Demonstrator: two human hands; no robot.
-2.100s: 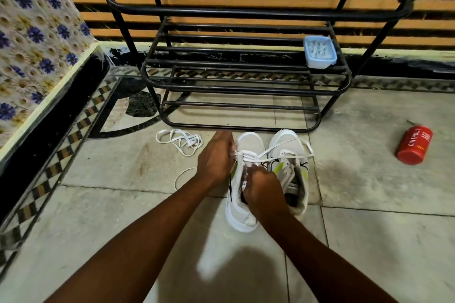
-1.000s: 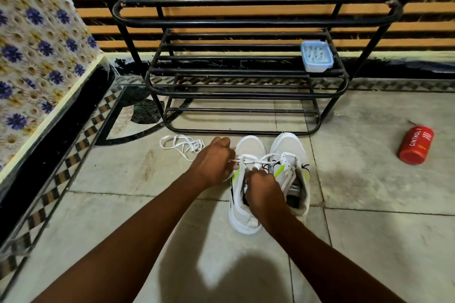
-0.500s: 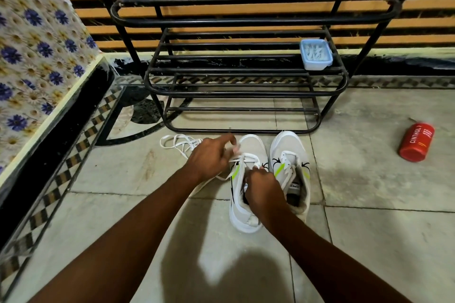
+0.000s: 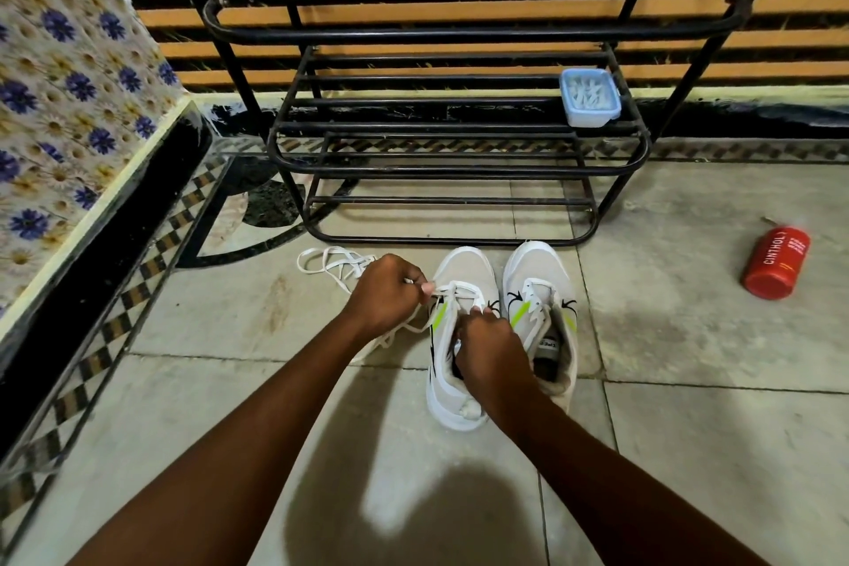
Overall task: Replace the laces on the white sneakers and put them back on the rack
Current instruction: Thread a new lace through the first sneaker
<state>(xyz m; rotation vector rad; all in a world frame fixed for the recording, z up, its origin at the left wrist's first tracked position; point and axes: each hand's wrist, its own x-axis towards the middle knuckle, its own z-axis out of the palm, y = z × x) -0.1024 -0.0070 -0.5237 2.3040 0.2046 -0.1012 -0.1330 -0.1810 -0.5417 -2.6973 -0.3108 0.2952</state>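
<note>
Two white sneakers with green stripes stand side by side on the tiled floor, toes toward the black metal rack [image 4: 459,172]. My left hand [image 4: 383,292] pinches a white lace [image 4: 452,290] at the left side of the left sneaker [image 4: 461,267]. My right hand [image 4: 491,347] grips the same sneaker at its tongue and eyelets, hiding its opening. The right sneaker [image 4: 537,271] stands untouched with no lace showing in its eyelets. A loose white lace [image 4: 328,260] lies on the floor behind my left hand.
A small blue plastic box [image 4: 589,99] sits on the rack's middle shelf at the right. A red can [image 4: 776,262] lies on the floor to the right. A floral-covered ledge [image 4: 69,106] runs along the left. A slatted wall stands behind the rack.
My left hand has drawn the lace leftward and now pinches it close to the left sneaker. The lace that stretched across the right sneaker is gone from there. My right hand stays put.
</note>
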